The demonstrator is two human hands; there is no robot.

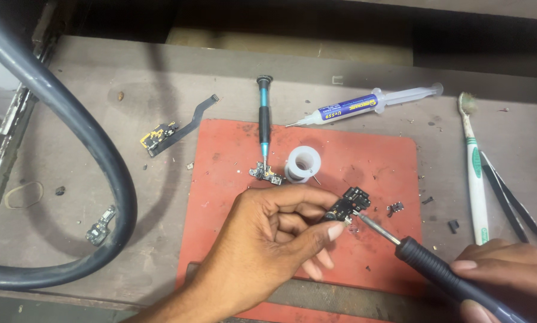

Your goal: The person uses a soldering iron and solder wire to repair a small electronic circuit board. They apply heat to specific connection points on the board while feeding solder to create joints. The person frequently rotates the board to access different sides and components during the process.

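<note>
On the worktop (pixel 340 66) a red mat (pixel 232 179) is lying; above its centre, left hand (pixel 268 239) fingers are pinching a small black part (pixel 347 206). At five o'clock, right hand (pixel 507 269) fingers are gripping a soldering iron (pixel 435 269), tip touching the part.

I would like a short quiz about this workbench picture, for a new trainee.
1. True or false: the soldering iron is in the right hand.
2. What does the left hand pinch between thumb and fingers? A) a toothbrush B) a small black circuit board C) a syringe
3. Which thing lies on the red mat right beside the spool of solder wire?

Key:
1. True; its metal tip meets the small black circuit board.
2. B. The toothbrush and the syringe lie untouched on the bench.
3. The blue-and-black screwdriver, whose tip end reaches the mat beside a small metal part.
</note>
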